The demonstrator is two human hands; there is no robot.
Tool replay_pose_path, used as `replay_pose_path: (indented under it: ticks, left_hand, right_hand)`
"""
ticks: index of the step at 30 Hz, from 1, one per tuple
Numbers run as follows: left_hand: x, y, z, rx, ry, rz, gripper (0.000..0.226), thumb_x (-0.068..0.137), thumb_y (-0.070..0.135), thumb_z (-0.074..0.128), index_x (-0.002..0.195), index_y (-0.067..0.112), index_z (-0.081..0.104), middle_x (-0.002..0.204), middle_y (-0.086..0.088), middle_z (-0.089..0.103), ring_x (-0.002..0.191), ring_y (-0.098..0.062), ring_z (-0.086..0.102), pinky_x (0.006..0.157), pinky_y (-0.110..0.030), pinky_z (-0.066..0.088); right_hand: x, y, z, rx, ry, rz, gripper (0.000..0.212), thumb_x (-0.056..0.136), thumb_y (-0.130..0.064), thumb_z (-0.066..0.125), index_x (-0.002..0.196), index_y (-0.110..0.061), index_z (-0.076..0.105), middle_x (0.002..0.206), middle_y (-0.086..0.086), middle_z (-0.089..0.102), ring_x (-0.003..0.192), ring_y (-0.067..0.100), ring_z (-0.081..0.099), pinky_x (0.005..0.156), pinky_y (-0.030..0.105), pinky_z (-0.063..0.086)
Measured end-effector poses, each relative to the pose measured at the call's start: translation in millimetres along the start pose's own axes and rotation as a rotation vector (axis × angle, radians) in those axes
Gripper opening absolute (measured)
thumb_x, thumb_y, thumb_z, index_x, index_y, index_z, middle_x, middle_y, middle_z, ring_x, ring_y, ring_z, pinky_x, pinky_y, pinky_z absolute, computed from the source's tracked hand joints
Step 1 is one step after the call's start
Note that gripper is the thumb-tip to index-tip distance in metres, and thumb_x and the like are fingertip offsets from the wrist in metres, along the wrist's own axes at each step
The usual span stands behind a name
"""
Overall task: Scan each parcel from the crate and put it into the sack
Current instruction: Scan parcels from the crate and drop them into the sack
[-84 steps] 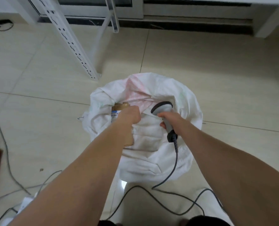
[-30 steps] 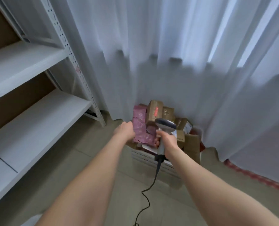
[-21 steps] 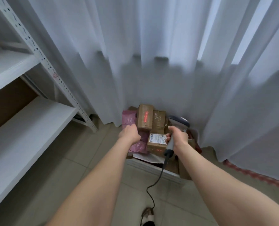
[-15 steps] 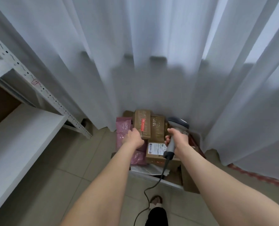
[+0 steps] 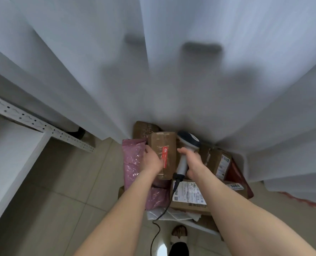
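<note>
A pile of parcels fills the crate (image 5: 196, 224) at the foot of the curtain. My left hand (image 5: 152, 160) grips the left edge of a brown cardboard box (image 5: 167, 145) with a red sticker, on top of the pile. My right hand (image 5: 192, 164) holds the grey handheld scanner (image 5: 188, 141) by its handle, head up, just right of that box; its black cable (image 5: 160, 217) trails down to the floor. Pink plastic mailers (image 5: 133, 159) lie left of the box. A larger box with a white shipping label (image 5: 188, 194) lies in front. The sack is out of view.
A white curtain (image 5: 172, 71) hangs right behind the crate. A white metal shelf rack (image 5: 33, 122) stands to the left. More brown boxes (image 5: 218, 161) sit at the crate's right. Beige tiled floor (image 5: 61, 191) lies in front, and my foot (image 5: 179, 235) is beside the crate.
I turned from the sack to the crate and came closer. My left hand has moved from the pink mailer onto the red-stickered brown box and taken hold of it. The scanner stays in my right hand.
</note>
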State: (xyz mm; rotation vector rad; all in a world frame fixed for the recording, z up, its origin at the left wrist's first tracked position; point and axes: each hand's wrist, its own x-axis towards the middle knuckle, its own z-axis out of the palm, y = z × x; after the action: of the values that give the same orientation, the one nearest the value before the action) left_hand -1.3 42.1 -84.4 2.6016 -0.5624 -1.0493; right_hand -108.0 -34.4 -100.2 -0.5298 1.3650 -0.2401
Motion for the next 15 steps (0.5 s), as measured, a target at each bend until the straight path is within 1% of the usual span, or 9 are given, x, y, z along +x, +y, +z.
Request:
replay_pose_path:
  ticks: [3, 5, 7, 9, 10, 11, 12, 14, 15]
  left_hand:
    - [6, -1, 0, 0.001, -0.063, 0.011, 0.048, 0.091, 0.032, 0.060, 0.130, 0.009, 0.047, 0.119, -0.011, 0.061, 0.107, -0.027, 0.060, 0.092, -0.042, 0.051]
    - [3, -1, -3, -0.042, -0.055, 0.002, 0.042, 0.091, 0.033, 0.061, 0.124, 0.009, 0.051, 0.115, -0.009, 0.063, 0.103, -0.025, 0.062, 0.089, -0.041, 0.053]
    - [-3, 0, -10, -0.100, -0.005, -0.020, 0.046, 0.089, 0.034, 0.063, 0.124, 0.009, 0.048, 0.117, -0.009, 0.061, 0.104, -0.027, 0.061, 0.089, -0.042, 0.052]
    - [-10, 2, -22, -0.164, 0.043, -0.030, 0.055, 0.087, 0.036, 0.065, 0.128, 0.007, 0.044, 0.123, -0.011, 0.058, 0.111, -0.029, 0.058, 0.093, -0.042, 0.049]
    - [-14, 3, -29, -0.192, 0.056, -0.025, 0.061, 0.085, 0.038, 0.067, 0.131, 0.007, 0.042, 0.128, -0.011, 0.055, 0.116, -0.029, 0.055, 0.096, -0.042, 0.047]
    - [-19, 6, -37, -0.203, 0.064, -0.011, 0.071, 0.082, 0.041, 0.070, 0.135, 0.008, 0.039, 0.133, -0.012, 0.051, 0.121, -0.029, 0.051, 0.101, -0.042, 0.043]
    - [-25, 9, -45, -0.194, 0.065, 0.009, 0.083, 0.077, 0.045, 0.073, 0.141, 0.009, 0.035, 0.140, -0.012, 0.045, 0.128, -0.029, 0.045, 0.106, -0.040, 0.039]
    - [-42, 18, -59, -0.174, 0.051, 0.039, 0.110, 0.068, 0.051, 0.079, 0.152, 0.016, 0.017, 0.150, -0.013, 0.025, 0.138, -0.030, 0.029, 0.110, -0.037, 0.029]
    - [-51, 21, -65, -0.177, 0.047, 0.053, 0.120, 0.064, 0.053, 0.081, 0.153, 0.019, 0.008, 0.151, -0.013, 0.018, 0.141, -0.030, 0.023, 0.112, -0.038, 0.026]
  right_hand:
    - [3, 1, 6, -0.018, -0.051, 0.001, 0.050, 0.083, -0.015, 0.071, 0.128, -0.007, 0.050, 0.108, 0.016, 0.064, 0.097, 0.030, 0.064, 0.092, 0.048, 0.052]
    - [-1, 2, 7, -0.018, -0.047, -0.008, 0.049, 0.084, -0.015, 0.071, 0.127, -0.006, 0.051, 0.104, 0.014, 0.064, 0.093, 0.028, 0.064, 0.091, 0.047, 0.053]
    - [-9, 0, 6, 0.004, -0.020, -0.019, 0.047, 0.084, -0.014, 0.070, 0.127, -0.007, 0.051, 0.108, 0.015, 0.065, 0.098, 0.029, 0.064, 0.093, 0.050, 0.052]
    - [-21, -4, 4, 0.063, -0.014, -0.033, 0.040, 0.086, -0.011, 0.067, 0.123, -0.005, 0.053, 0.108, 0.015, 0.067, 0.093, 0.027, 0.066, 0.084, 0.046, 0.055]
    - [-29, -7, 3, 0.097, -0.030, -0.040, 0.034, 0.088, -0.009, 0.064, 0.120, -0.004, 0.055, 0.106, 0.016, 0.069, 0.089, 0.026, 0.068, 0.078, 0.042, 0.057]
    - [-38, -10, 3, 0.124, -0.052, -0.049, 0.028, 0.090, -0.007, 0.061, 0.117, -0.004, 0.056, 0.105, 0.017, 0.070, 0.086, 0.028, 0.069, 0.075, 0.041, 0.057]
    - [-47, -15, 3, 0.146, -0.074, -0.060, 0.022, 0.091, -0.005, 0.059, 0.113, -0.003, 0.057, 0.105, 0.019, 0.070, 0.088, 0.030, 0.070, 0.078, 0.043, 0.057]
    - [-67, -25, 3, 0.171, -0.118, -0.078, 0.014, 0.091, -0.003, 0.057, 0.104, -0.004, 0.058, 0.102, 0.021, 0.071, 0.093, 0.034, 0.069, 0.090, 0.048, 0.054]
    - [-78, -30, 2, 0.170, -0.144, -0.084, 0.011, 0.091, -0.003, 0.057, 0.101, -0.006, 0.058, 0.098, 0.019, 0.071, 0.091, 0.033, 0.070, 0.092, 0.048, 0.053]
